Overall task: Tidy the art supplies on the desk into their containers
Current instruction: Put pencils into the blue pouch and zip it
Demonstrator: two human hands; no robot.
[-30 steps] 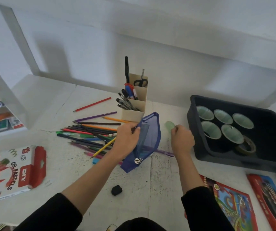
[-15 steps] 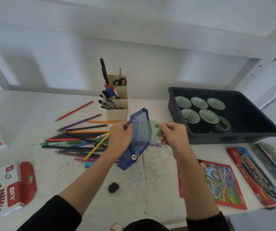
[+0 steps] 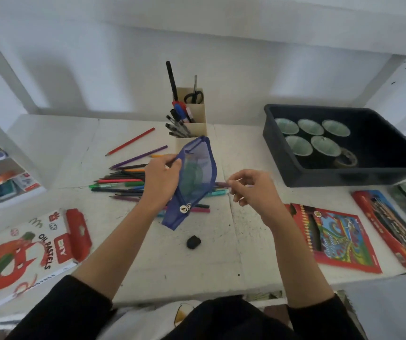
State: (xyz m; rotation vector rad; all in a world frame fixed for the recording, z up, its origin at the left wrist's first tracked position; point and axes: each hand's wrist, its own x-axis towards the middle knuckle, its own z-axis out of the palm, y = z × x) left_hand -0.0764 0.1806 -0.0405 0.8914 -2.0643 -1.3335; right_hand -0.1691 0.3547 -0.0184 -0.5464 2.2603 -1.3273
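Nearest, a small black lump (image 3: 193, 242) lies on the table (image 3: 221, 266), just short of both hands. The left hand (image 3: 161, 179) pinches the top edge of a blue mesh pouch (image 3: 194, 182) that hangs tilted above the table, while just to its right the right hand (image 3: 248, 190) pinches a purple pen (image 3: 221, 184) beside the pouch. Loose coloured pencils (image 3: 123, 179) lie left of and beyond the left hand, a pen holder (image 3: 194, 119) stands farther off, and a dark bin (image 3: 295, 173) sits beyond the right hand.

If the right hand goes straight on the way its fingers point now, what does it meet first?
Probably the blue mesh pouch held by the left hand. The right hand points left, and the tip of the purple pen it pinches would arrive first, though depth is unclear.
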